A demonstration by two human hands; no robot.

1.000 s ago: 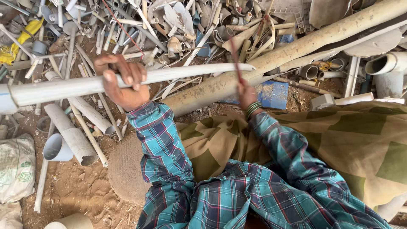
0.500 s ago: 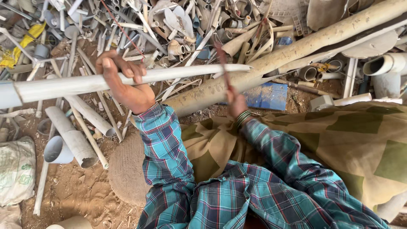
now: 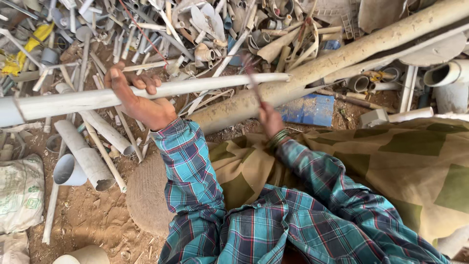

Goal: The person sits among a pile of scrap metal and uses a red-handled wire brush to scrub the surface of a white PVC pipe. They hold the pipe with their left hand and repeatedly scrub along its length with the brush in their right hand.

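Note:
My left hand (image 3: 139,100) grips a long whitish plastic pipe (image 3: 210,85) that runs level from the left edge to about the middle of the view. My right hand (image 3: 270,119), with green bangles at the wrist, is closed on a thin dark tool (image 3: 251,76) that is blurred and raised just above the pipe's right end. Both arms wear teal plaid sleeves. An olive patterned cloth (image 3: 391,166) covers my lap.
A thick dirty pipe (image 3: 351,54) slants from the centre to the top right. A heap of broken pipes and plastic scrap (image 3: 205,24) fills the back. Short pipe pieces (image 3: 80,156) lie at left, beside a white sack (image 3: 19,193). A blue sheet (image 3: 310,110) lies on sandy ground.
My right hand has swung the thin tool up and down near the pipe's right end. The left hand has kept its grip on the pipe, which barely moved.

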